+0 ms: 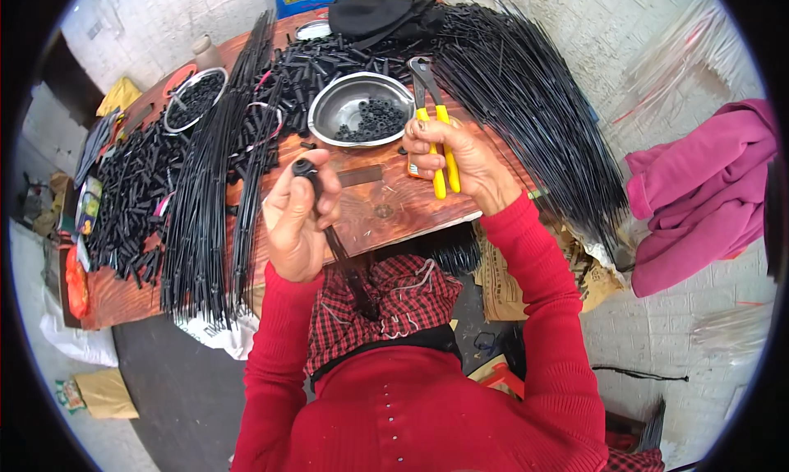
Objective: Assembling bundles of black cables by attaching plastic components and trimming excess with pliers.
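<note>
My left hand [288, 225] is raised over the table's near edge, closed on a black ring-ended part [305, 168]. Thin dark strands [352, 267] hang below that hand toward the checked cloth [382, 301] on my lap. In my right hand [470, 158] is a pair of yellow-handled pliers [442, 113], jaws pointing away from me, with my fingers wrapped round the handles. Just left of the pliers stands a steel bowl [333, 102] containing small black rings [376, 117]. The two hands are apart.
Long bundles of black rods [201, 201] lie on the left of the wooden table [362, 225], and another large bundle [534, 102] on the right. Short black tubes [136, 201] are heaped around them. A second bowl [170, 120] stands far left. Pink clothing [699, 193] hangs at right.
</note>
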A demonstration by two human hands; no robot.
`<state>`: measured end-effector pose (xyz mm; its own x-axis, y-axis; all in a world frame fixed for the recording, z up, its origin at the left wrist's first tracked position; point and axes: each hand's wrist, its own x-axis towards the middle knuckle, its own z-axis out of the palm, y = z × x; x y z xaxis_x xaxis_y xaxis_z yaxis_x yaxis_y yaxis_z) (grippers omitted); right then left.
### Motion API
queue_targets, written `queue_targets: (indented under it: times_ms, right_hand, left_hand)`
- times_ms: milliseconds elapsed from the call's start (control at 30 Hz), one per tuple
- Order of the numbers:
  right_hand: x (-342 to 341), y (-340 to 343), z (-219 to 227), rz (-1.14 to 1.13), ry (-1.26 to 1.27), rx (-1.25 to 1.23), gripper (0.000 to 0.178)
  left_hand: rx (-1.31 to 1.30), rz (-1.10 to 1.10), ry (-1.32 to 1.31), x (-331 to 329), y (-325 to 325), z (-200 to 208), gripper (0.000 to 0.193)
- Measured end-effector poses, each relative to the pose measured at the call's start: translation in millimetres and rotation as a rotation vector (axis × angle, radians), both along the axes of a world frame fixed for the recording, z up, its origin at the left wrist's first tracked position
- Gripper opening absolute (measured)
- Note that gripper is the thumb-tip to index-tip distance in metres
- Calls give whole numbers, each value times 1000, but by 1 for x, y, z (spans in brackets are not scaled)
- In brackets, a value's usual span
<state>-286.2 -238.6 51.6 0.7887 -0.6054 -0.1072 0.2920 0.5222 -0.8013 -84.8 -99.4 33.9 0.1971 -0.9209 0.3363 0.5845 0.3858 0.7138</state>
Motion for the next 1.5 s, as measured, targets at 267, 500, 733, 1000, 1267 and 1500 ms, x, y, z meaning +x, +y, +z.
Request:
queue_targets:
  times_ms: [267,500,733,1000,1267,1500]
  right_hand:
    - [44,68,31,-141,134,-406,15]
    - [57,96,26,-415,139,-867,12]
    - [50,89,26,-603,156,-1617,16]
    - [40,95,31,-611,231,-1655,16]
    - [38,86,29,-564,151,-1634,22]
    - [47,103,36,-326,95,-629,17]
  left_hand:
    - [29,58,-37,-5,13,11,37]
    - [123,97,-10,-3,19,16,29]
    - [189,32,-55,7,25,18,20]
    - [229,78,-122,0,25,24,22]
    - [201,41,-154,0,22,19,28]
    - [46,-4,-115,-9,23,19,47]
